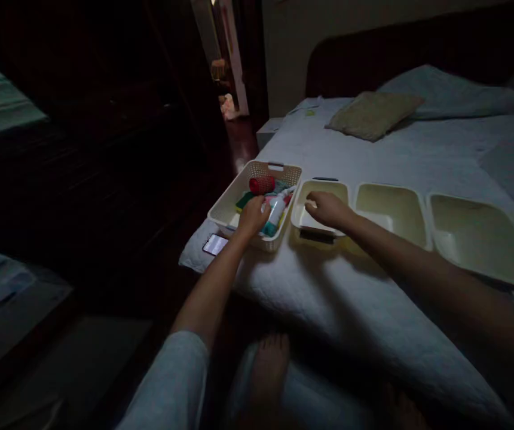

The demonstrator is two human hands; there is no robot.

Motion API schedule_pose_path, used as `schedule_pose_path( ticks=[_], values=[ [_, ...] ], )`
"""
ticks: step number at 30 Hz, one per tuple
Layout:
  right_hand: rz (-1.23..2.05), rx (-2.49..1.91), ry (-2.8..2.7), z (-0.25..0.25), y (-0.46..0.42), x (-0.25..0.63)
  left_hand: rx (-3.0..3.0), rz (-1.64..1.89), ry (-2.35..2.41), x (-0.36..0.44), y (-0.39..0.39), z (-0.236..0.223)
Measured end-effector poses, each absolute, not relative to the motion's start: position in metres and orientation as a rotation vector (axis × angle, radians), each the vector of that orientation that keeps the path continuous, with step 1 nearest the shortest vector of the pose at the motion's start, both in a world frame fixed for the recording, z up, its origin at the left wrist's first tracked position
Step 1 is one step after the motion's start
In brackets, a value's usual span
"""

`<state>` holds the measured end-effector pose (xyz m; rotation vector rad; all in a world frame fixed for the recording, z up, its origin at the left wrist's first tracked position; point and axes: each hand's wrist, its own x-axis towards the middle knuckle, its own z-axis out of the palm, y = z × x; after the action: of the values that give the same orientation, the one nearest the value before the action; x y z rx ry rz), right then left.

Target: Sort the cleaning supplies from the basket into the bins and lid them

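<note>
Head camera: my left hand (pixel 253 216) reaches into the white basket (pixel 228 209) on the bed (pixel 320 280), right beside a white bottle (pixel 277 209) that lies aslant in it. Whether those fingers grip anything I cannot tell — the back of my hand hides too much. My right hand (pixel 329 209) hangs over the smallest cream bin (pixel 302 206), thumb and fingers parted, with nothing visible between them. A red cylinder (pixel 261 184) and a green-and-yellow sponge (pixel 243 201) also lie in the basket, just past my left fingers.

As for trouble, the bottle sits crowded at a slant, so a careless tug might drag its neighbours along or let it roll. A phone (pixel 214 244) lies near the bed's edge, just beside the basket; shoving the basket outward could push it off. My right forearm passes close to the middle bin (pixel 391 206) — dipping it could knock the rim, and such soft bedding would probably steady nothing.
</note>
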<state>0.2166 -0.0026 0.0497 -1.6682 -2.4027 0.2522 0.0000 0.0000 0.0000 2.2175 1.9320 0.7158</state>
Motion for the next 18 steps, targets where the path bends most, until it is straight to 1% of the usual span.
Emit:
schedule_pose_path(
  ticks=[5, 9, 14, 18],
  values=[
    [0.202, -1.813, -2.392, 0.058, 0.026, 0.203, 2.263, 0.666, 1.977, -0.014, 0.017, -0.004],
    [0.195, -1.820, -2.376, 0.049, 0.051, 0.180, 2.301, 0.592, 2.027, -0.026, 0.033, -0.005],
    [0.215, -1.670, -2.317, 0.028, 0.055, 0.153, 2.350, 0.565, 2.054, -0.022, 0.054, -0.005],
    [0.162, -1.530, -2.411, 0.009, 0.051, 0.147, 2.361, 0.582, 2.079, -0.014, 0.067, -0.017]
  ],
)
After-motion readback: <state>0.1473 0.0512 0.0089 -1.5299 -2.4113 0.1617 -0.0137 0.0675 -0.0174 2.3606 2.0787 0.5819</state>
